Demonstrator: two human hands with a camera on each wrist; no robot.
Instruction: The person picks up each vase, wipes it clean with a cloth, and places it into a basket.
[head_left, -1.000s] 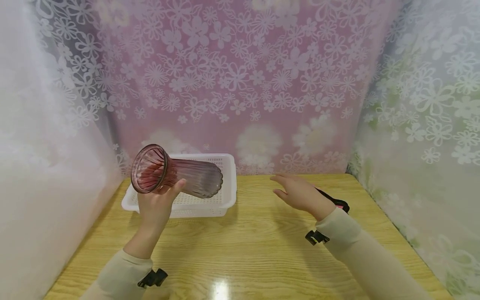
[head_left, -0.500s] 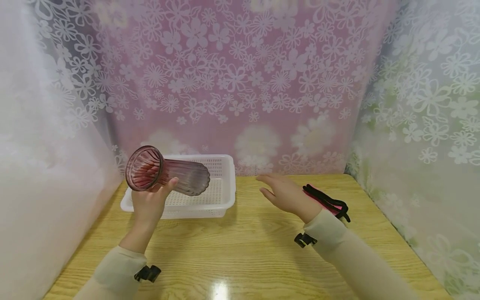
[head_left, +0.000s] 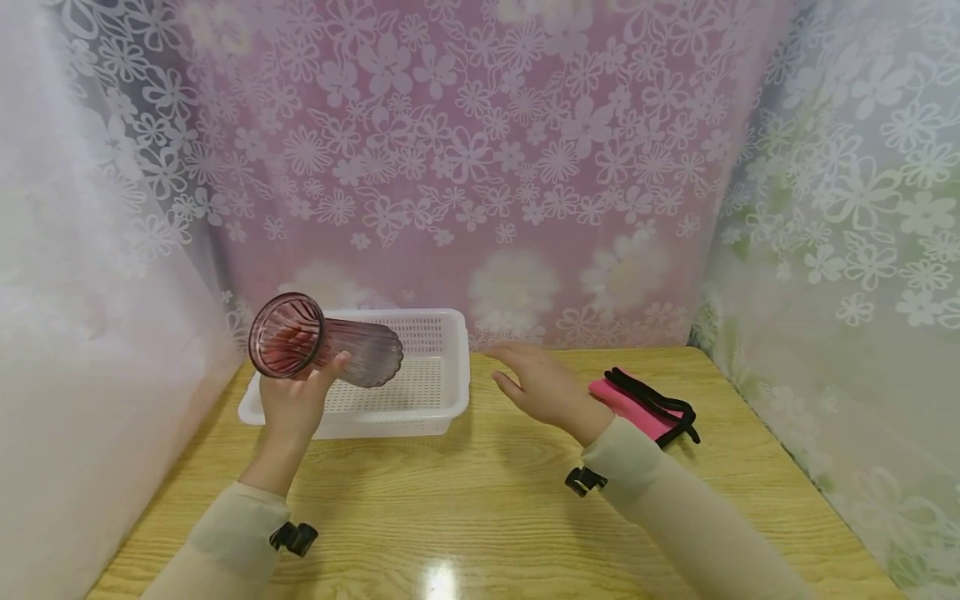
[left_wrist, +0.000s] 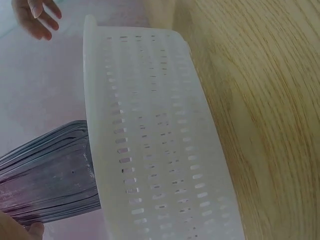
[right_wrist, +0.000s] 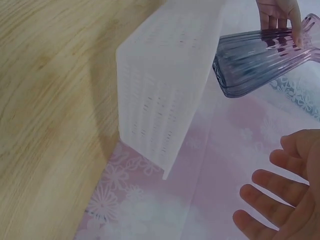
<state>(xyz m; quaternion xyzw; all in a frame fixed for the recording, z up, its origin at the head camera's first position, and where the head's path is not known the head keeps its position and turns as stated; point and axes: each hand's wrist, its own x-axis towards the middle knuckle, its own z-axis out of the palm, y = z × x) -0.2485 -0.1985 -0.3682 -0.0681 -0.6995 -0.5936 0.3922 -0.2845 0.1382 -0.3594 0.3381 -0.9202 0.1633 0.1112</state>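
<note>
Vase (head_left: 330, 350): ribbed pink glass, lying sideways in the left hand, held over the basket.
Left hand (head_left: 295, 406): fingers curled round the vase near its mouth.
Basket (head_left: 442, 392): white, just beyond the left hand.
Right hand (head_left: 542, 387): fingers spread, holding nothing, just right of the basket.
Pouch (head_left: 637, 404): pink with black straps, beside the right wrist.

Bright even light, glare spot on table (head_left: 441, 577), soft shadows, curtain edges hazy

No legible text, label, brand, number or sign appears in any view; the only markings are floral patterns printed on the translucent backdrop sheets (head_left: 480, 150).
</note>
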